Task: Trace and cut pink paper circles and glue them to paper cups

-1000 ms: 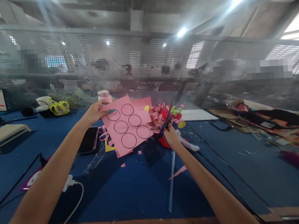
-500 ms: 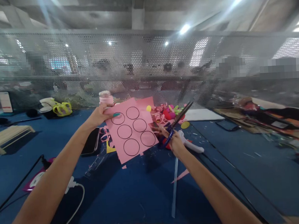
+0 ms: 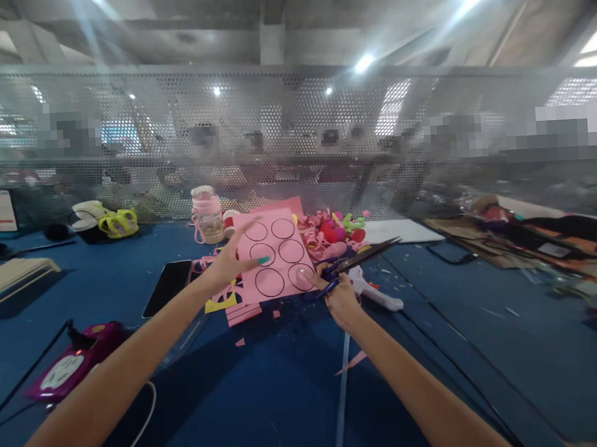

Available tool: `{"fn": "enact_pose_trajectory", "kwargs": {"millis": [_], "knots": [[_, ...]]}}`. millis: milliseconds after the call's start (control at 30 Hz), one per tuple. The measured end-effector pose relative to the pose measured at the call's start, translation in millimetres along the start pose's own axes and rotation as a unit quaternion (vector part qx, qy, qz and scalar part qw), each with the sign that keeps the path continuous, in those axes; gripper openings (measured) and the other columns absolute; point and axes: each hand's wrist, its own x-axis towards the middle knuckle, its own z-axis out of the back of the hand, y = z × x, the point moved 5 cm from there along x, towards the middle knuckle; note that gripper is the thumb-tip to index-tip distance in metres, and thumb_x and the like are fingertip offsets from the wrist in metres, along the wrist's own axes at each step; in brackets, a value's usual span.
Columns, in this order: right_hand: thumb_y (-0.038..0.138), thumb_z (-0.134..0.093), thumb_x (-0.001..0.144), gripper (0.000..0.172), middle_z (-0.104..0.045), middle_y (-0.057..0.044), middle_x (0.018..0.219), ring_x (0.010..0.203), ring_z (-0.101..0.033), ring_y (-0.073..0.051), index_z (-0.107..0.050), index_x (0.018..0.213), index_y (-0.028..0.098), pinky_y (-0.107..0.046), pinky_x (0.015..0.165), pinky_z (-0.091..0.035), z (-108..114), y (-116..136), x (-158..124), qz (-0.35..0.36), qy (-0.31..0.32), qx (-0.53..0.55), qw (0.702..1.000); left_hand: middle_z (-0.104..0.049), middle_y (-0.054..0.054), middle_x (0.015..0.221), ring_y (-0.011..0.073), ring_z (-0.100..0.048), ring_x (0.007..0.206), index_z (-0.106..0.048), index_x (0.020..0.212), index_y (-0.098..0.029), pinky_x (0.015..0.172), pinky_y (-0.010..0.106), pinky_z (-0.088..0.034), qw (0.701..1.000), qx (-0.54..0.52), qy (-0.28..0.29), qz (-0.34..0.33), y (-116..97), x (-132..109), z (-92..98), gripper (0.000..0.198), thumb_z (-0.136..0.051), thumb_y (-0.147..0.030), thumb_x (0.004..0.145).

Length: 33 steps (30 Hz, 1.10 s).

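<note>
A pink paper sheet (image 3: 274, 251) with several black circle outlines is tilted up above the table. My left hand (image 3: 227, 259) is at its left edge, with thumb and a finger spread apart across the front; I cannot tell how firmly they touch it. My right hand (image 3: 343, 301) grips dark-blue-handled scissors (image 3: 365, 255), whose dark blades point right, away from the sheet. My right thumb presses on the sheet's lower right corner. Behind the sheet shows another pink sheet (image 3: 282, 205). Pink and yellow scraps (image 3: 221, 303) lie below and to the left.
A pink-topped bottle (image 3: 207, 218) stands behind my left hand, a phone (image 3: 166, 288) nearer. Colourful cut pieces (image 3: 333, 228) are heaped behind the scissors. A white glue gun (image 3: 377, 293) and glue stick (image 3: 342, 394) lie at right; a purple device (image 3: 78, 362) sits left. A perforated screen (image 3: 296, 170) stands behind.
The pink sheet has turned more upright. My left hand has shifted down its edge and spread its fingers. My right thumb has come onto the sheet's corner, and the scissors have tipped lower towards the right.
</note>
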Motion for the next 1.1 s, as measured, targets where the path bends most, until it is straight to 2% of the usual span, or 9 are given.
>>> {"fn": "enact_pose_trajectory", "kwargs": {"millis": [100, 167, 267, 333, 433, 600, 867, 1000, 1100], "knots": [[0.041, -0.081, 0.045, 0.042, -0.048, 0.005, 0.06, 0.056, -0.043, -0.01, -0.048, 0.059, 0.019, -0.025, 0.056, -0.041, 4, -6, 2, -0.018, -0.01, 0.006, 1.0, -0.048, 0.007, 0.135, 0.0289, -0.038, 0.13, -0.049, 0.126, -0.029, 0.107, 0.051, -0.029, 0.999, 0.002, 0.038, 0.014, -7, -3, -4.1, 0.061, -0.073, -0.035, 0.07], [0.049, -0.077, 0.051, 0.042, -0.052, 0.002, 0.061, 0.058, -0.049, -0.013, -0.048, 0.059, 0.02, -0.027, 0.058, -0.044, 3, -8, 1, -0.033, 0.005, 0.009, 0.999, -0.049, 0.007, 0.135, 0.0274, -0.04, 0.128, -0.051, 0.124, -0.029, 0.108, 0.05, -0.028, 1.0, 0.0, 0.015, 0.004, -11, 0, 4.5, 0.059, -0.073, -0.033, 0.07], [0.059, -0.066, 0.062, 0.042, -0.055, 0.0, 0.057, 0.056, -0.054, -0.015, -0.049, 0.058, 0.02, -0.029, 0.055, -0.046, -8, -10, -6, -0.076, 0.093, 0.03, 0.992, -0.043, 0.007, 0.139, 0.0266, -0.04, 0.128, -0.046, 0.129, -0.027, 0.108, 0.049, -0.03, 0.998, -0.015, -0.046, -0.027, -15, 7, 24.9, 0.062, -0.072, -0.031, 0.072], [0.063, -0.061, 0.065, 0.045, -0.053, 0.001, 0.052, 0.048, -0.052, -0.014, -0.05, 0.06, 0.02, -0.029, 0.049, -0.046, -17, -10, -14, -0.106, 0.149, 0.036, 0.983, -0.038, 0.007, 0.143, 0.0268, -0.037, 0.13, -0.041, 0.132, -0.027, 0.108, 0.048, -0.031, 0.995, -0.027, -0.086, -0.05, -17, 10, 37.4, 0.069, -0.073, -0.03, 0.071], [0.064, -0.063, 0.063, 0.048, -0.048, 0.005, 0.047, 0.038, -0.044, -0.009, -0.049, 0.06, 0.019, -0.024, 0.039, -0.039, -24, -11, -25, -0.148, 0.17, -0.02, 0.974, -0.031, 0.007, 0.146, 0.0282, -0.031, 0.133, -0.037, 0.135, -0.028, 0.109, 0.049, -0.029, 0.988, -0.028, -0.13, -0.075, -21, 12, 48.3, 0.075, -0.074, -0.03, 0.07], [0.063, -0.067, 0.059, 0.05, -0.042, 0.008, 0.041, 0.034, -0.037, -0.004, -0.045, 0.057, 0.018, -0.018, 0.035, -0.027, -29, -12, -34, -0.192, 0.201, -0.122, 0.953, -0.022, 0.006, 0.15, 0.0303, -0.025, 0.136, -0.028, 0.139, -0.031, 0.11, 0.051, -0.026, 0.986, -0.025, -0.142, -0.08, -21, 10, 45.7, 0.084, -0.075, -0.034, 0.069], [0.058, -0.06, 0.071, 0.044, -0.043, 0.006, 0.039, 0.035, -0.043, -0.008, -0.042, 0.058, 0.02, -0.022, 0.039, -0.038, -28, -10, -31, -0.123, 0.241, -0.205, 0.941, -0.021, 0.006, 0.15, 0.0294, -0.026, 0.136, -0.025, 0.14, -0.032, 0.108, 0.049, -0.03, 0.991, -0.049, -0.115, -0.053, -13, 7, 30.6, 0.091, -0.077, -0.029, 0.066], [0.051, -0.059, 0.076, 0.039, -0.045, 0.005, 0.04, 0.037, -0.046, -0.01, -0.043, 0.058, 0.02, -0.022, 0.041, -0.04, -28, -11, -32, -0.095, 0.241, -0.25, 0.933, -0.018, 0.006, 0.152, 0.0294, -0.025, 0.136, -0.022, 0.141, -0.033, 0.109, 0.049, -0.03, 0.992, -0.045, -0.104, -0.061, -18, 6, 28.6, 0.091, -0.076, -0.029, 0.068], [0.049, -0.059, 0.076, 0.038, -0.038, 0.008, 0.041, 0.037, -0.043, -0.009, -0.041, 0.06, 0.021, -0.022, 0.04, -0.041, -27, -11, -31, -0.099, 0.23, -0.236, 0.939, -0.017, 0.005, 0.152, 0.0294, -0.026, 0.136, -0.021, 0.142, -0.033, 0.109, 0.048, -0.03, 0.993, -0.035, -0.09, -0.064, -24, 6, 29.4, 0.091, -0.075, -0.031, 0.069]]}}
